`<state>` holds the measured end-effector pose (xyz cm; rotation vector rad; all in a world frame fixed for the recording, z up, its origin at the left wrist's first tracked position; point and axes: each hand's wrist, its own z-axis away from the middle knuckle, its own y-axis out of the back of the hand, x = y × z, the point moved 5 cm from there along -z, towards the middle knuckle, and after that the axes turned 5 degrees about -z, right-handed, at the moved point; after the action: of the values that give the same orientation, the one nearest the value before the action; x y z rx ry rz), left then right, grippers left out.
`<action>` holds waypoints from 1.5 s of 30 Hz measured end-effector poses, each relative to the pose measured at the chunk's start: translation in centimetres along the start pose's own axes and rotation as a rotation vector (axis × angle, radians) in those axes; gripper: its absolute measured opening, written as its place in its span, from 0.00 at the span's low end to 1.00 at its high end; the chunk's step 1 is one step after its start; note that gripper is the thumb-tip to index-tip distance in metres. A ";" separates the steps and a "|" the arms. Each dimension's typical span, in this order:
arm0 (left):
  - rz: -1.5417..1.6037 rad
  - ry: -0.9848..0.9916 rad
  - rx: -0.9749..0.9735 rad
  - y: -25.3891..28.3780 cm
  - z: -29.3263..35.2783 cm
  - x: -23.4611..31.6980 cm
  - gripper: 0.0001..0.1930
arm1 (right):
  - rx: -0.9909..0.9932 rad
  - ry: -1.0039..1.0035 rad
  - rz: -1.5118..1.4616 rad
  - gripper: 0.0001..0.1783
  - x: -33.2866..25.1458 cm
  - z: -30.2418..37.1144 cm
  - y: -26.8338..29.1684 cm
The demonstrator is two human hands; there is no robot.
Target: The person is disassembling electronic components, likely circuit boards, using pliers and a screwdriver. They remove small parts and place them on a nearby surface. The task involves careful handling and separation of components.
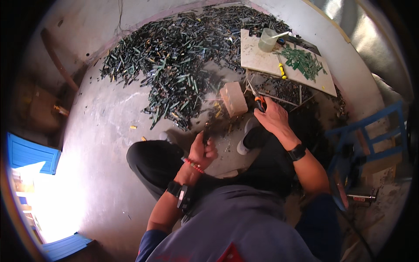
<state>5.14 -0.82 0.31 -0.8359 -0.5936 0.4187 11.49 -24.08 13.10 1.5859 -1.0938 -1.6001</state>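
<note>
My right hand (274, 115) is closed round the orange-and-black handles of a pair of pliers (260, 103). Their slim metal jaws point up and away, beside a pinkish brick block (235, 99). Nearer to me and to the left, my left hand (202, 152) has its fingers curled round a small dark piece (206, 130), which sticks up past the thumb; its exact kind cannot be made out. The two hands are apart, both above the floor between my bent knees.
A large heap of dark green and black strips (174, 65) covers the floor ahead. At right, a pale board (257, 61) bears a plastic cup (267, 40), a yellow-handled screwdriver (282, 71) and a pile of green strips (302, 62). A blue chair frame (371, 139) stands at far right.
</note>
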 end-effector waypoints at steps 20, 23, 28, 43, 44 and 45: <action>-0.297 0.223 0.055 -6.7 -14.3 7.6 0.25 | 0.365 0.192 0.351 0.24 5.7 -19.2 -2.7; -0.389 0.194 -0.001 -9.8 -14.9 7.7 0.26 | 0.336 0.139 0.370 0.27 5.3 -20.1 -3.9; -0.351 0.144 0.112 -9.3 -16.3 9.7 0.26 | 0.421 0.183 0.325 0.28 4.7 -20.1 -4.0; -0.258 0.063 0.101 -9.7 -17.0 11.6 0.23 | 0.400 0.468 0.171 0.08 -3.9 -17.0 -5.7; -0.252 0.047 0.090 -9.9 -17.1 11.8 0.23 | 0.393 0.475 0.205 0.08 -4.1 -17.1 -5.8; -0.237 0.038 0.094 -9.6 -17.2 12.0 0.23 | 0.325 0.462 0.260 0.10 -4.4 -17.1 -6.5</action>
<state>26.33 -9.63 2.68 -0.6731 -0.6253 0.2123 29.55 -19.36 10.63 1.8125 -1.2743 -0.8563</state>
